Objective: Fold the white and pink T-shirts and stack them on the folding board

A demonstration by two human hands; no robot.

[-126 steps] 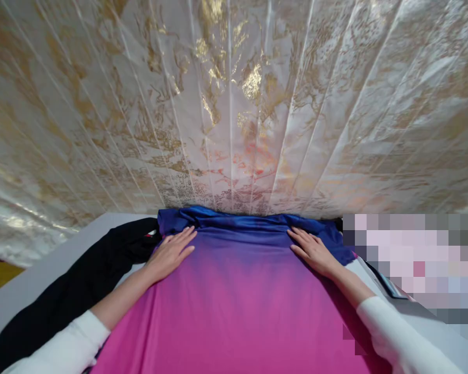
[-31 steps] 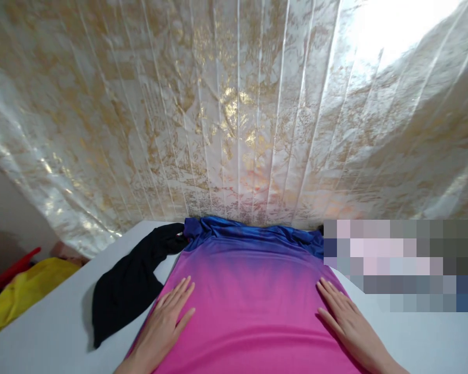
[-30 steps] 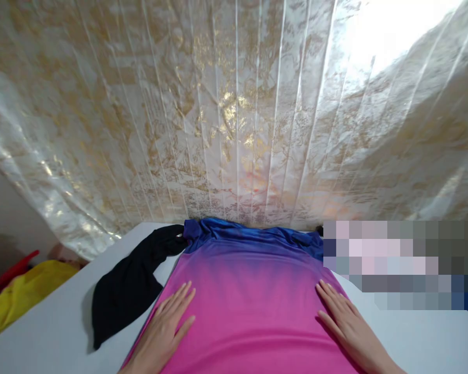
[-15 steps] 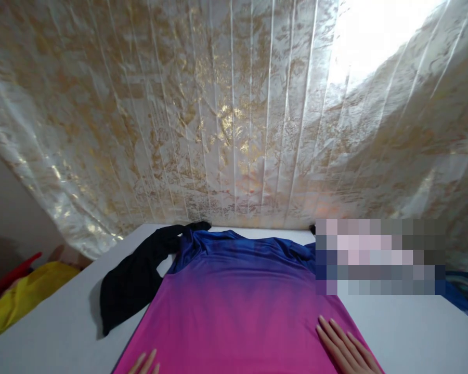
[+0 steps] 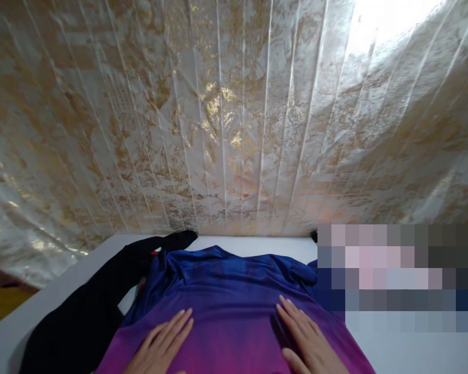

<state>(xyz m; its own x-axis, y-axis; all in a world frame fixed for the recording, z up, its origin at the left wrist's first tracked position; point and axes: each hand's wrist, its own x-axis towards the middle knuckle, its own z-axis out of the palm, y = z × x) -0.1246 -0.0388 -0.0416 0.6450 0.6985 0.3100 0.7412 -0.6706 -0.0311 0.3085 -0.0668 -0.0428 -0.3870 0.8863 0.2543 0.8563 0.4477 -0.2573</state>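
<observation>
A shirt [image 5: 234,322], blue at the far end and fading through purple to pink near me, lies spread on a white table. My left hand [image 5: 161,340] rests on its left half, fingers stretched out and pointing away from me. On the right half, my right hand [image 5: 306,335] lies with its fingers extended and its thumb a little apart. Neither hand grasps the fabric. Soft creases run across the blue upper part between and beyond my fingertips. The shirt's near end falls outside the view.
Left of the shirt lies a black garment [image 5: 81,306], touching the blue sleeve. Yellow cloth [image 5: 8,304] shows at the far left edge. Behind the white table [image 5: 253,244] hangs a shiny gold-and-silver patterned curtain [image 5: 234,130]. A pixelated patch hides the right side.
Both hands have moved forward over the shirt, from its pink lower part toward the blue end. More of my left hand shows. The view has come closer to the shirt.
</observation>
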